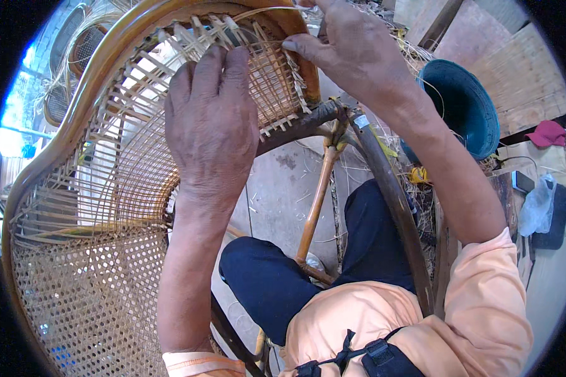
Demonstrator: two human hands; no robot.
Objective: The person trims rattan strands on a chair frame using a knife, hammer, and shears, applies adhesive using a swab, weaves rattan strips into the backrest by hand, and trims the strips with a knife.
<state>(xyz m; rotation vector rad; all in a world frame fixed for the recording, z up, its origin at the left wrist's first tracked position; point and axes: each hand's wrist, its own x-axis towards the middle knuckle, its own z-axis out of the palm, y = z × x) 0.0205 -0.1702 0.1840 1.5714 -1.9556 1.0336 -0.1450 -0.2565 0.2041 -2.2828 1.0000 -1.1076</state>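
A curved rattan chair frame (75,119) arches across the left and top. Cane webbing (94,289) fills it, tightly woven at lower left; nearer the top, looser cane strands (104,182) cross with open gaps. My left hand (212,119) lies over these strands below the top rim, fingers bent down onto them; its fingertips are partly hidden. At the top edge, my right hand (365,53) has its fingers closed around a long thin cane strand (267,9) that runs left along the rim. Its thumb points left beside the frame, and part of the hand is cut off.
A dark pole (390,201) of the chair curves down past my knees, with a lighter rattan leg (319,201) beside it. To the right stand a teal bucket (484,119), a red cap (545,134) and a clear plastic bag (537,204). Cane scraps litter the floor (283,182).
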